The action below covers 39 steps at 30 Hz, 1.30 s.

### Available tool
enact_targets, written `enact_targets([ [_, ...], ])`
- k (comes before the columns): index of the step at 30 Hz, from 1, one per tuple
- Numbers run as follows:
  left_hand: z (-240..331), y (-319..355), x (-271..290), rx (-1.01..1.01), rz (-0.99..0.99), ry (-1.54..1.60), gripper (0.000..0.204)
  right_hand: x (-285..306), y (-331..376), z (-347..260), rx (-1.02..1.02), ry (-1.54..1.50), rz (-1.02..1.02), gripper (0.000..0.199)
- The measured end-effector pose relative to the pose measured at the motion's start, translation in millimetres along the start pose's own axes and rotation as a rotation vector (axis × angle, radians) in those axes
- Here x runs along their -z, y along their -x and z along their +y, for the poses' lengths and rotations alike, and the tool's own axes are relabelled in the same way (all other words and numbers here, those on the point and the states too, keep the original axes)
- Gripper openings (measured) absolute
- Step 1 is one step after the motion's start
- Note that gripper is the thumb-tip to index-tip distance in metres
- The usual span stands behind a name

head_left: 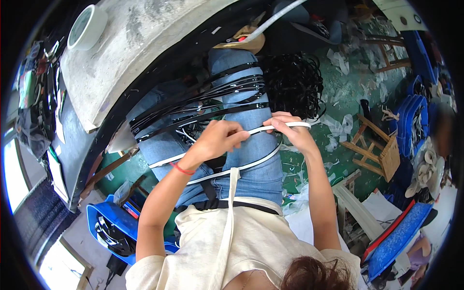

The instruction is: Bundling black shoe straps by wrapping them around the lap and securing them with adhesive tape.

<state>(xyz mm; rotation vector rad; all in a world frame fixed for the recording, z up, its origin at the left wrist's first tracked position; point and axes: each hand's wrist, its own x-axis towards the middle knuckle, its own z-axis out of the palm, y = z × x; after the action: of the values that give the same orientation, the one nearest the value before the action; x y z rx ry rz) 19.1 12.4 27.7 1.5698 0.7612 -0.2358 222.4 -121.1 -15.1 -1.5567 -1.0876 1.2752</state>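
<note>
Over my right thigh, both hands pinch a narrow white strip [261,129]. My left hand [217,139] is closed on it with thumb and fingers together. My right hand [294,133] grips it further right, and the strip's end sticks out past the fingers. Several glossy black strips [208,94] lie across both thighs of my jeans [241,147], just beyond my hands. More white strip [258,162] runs over the lap nearer to me. A dark tangle of black strips [295,84] hangs or lies beside my right knee; its support is hidden.
A dusty grey work surface [140,38] with a dark edge curves ahead at left, bearing a round white container [87,28]. A wooden stool [372,147] and blue basket [413,123] stand right. A blue bin [108,227] sits left. Clear scraps [340,125] litter the green floor.
</note>
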Motion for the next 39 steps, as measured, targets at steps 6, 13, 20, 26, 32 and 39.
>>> enact_targets([
  [6,-19,46,41,0.128,0.040,0.030,0.025,12,-6,11,-0.172,-0.343,-0.149,0.029],
  [13,-91,152,121,0.294,0.290,-0.098,0.023,15,-7,18,-0.246,-0.412,-0.166,0.032],
  [20,-188,263,168,0.409,0.623,-0.135,0.025,15,-8,9,-0.157,-0.305,-0.194,0.030],
  [26,-298,318,183,0.860,0.821,-0.857,0.027,9,-14,3,-0.114,-0.227,-0.218,0.028],
  [32,-57,117,42,-0.193,0.750,-0.770,0.016,12,-8,0,-0.137,-0.238,-0.165,0.027],
  [39,-6,1,-1,-0.019,0.107,-0.093,0.026,12,-12,-1,-0.155,-0.286,-0.180,0.027],
])
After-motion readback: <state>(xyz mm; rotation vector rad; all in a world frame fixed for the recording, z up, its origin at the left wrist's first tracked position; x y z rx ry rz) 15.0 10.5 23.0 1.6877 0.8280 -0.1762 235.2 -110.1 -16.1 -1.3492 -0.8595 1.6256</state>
